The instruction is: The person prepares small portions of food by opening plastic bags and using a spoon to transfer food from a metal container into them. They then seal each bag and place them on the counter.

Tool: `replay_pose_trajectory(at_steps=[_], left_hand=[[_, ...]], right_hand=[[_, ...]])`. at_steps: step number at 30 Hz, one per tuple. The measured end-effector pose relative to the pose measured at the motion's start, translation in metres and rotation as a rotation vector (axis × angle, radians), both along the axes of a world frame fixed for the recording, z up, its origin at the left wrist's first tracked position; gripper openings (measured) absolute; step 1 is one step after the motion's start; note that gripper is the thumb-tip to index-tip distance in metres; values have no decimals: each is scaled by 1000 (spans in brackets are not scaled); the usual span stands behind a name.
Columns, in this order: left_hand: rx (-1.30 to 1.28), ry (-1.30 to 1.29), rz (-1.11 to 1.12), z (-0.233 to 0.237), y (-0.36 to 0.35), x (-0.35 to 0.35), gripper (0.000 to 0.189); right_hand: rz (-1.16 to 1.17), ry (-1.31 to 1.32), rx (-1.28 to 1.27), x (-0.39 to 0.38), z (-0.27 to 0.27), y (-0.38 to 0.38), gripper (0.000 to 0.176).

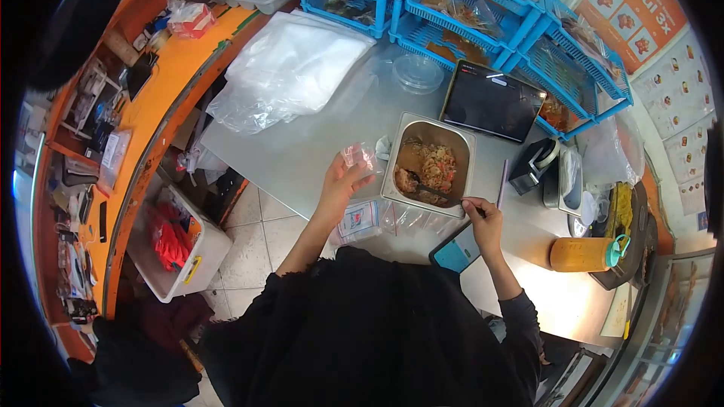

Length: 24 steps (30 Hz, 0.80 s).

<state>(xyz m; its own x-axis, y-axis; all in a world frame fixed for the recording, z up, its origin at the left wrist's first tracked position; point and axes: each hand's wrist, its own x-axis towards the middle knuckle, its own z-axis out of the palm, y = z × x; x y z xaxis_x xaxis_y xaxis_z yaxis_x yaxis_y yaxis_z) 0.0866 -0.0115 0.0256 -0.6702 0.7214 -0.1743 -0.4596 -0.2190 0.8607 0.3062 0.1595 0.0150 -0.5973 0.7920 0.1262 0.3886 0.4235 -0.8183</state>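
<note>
My left hand (345, 181) is closed on a small clear plastic bag (358, 155), held just left of a square metal food pan (391, 188). In the pan lies a reddish-brown chunky food (436, 168), like a relish or sambal. A dark spoon (430, 191) rests with its bowl in this food. My right hand (484, 220) grips the spoon's handle at the pan's near right corner. Close to my body, a pack of clear bags (359, 220) and several loose clear bags (422, 221) lie along the table edge.
Behind the pan stand a tablet (492, 102), a round clear container (417, 74) and blue basket racks (452, 11). Large plastic sheets (290, 68) cover the back left of the metal table (256, 154). At right are a phone (457, 246), a black dispenser (534, 166) and an orange bottle (581, 254).
</note>
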Motion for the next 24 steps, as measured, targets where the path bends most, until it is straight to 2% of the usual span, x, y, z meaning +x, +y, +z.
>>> replay_pose_trajectory(at_steps=[1, 2, 4, 7, 14, 16, 20, 22, 23, 24], left_hand=[[11, -37, 26, 0, 0, 0, 44], [12, -36, 26, -1, 1, 0, 44], [-45, -14, 63, -4, 1, 0, 46], [-56, -9, 41, -3, 0, 0, 47], [-40, 147, 42, 2, 5, -3, 47], [-21, 459, -28, 5, 9, -3, 50], [-80, 599, -107, 9, 25, 1, 51], [-89, 805, -177, 8, 34, 1, 52], [-85, 808, -173, 10, 38, 1, 52], [-112, 950, -159, 11, 42, 1, 55]], right_hand=[[-10, 12, -142, 1, -3, 2, 13], [-9, 13, -141, 2, -4, 3, 13], [-35, 167, -426, 0, 2, 2, 16], [-72, 203, -534, 4, 7, 8, 17], [-84, 132, -488, 19, -5, 24, 16], [-91, 176, -473, 23, -1, 30, 16], [-72, 215, -414, 26, 24, 48, 16], [-47, 203, -384, 26, 42, 56, 16], [-27, 198, -387, 25, 51, 59, 16], [-27, 201, -382, 24, 60, 62, 16]])
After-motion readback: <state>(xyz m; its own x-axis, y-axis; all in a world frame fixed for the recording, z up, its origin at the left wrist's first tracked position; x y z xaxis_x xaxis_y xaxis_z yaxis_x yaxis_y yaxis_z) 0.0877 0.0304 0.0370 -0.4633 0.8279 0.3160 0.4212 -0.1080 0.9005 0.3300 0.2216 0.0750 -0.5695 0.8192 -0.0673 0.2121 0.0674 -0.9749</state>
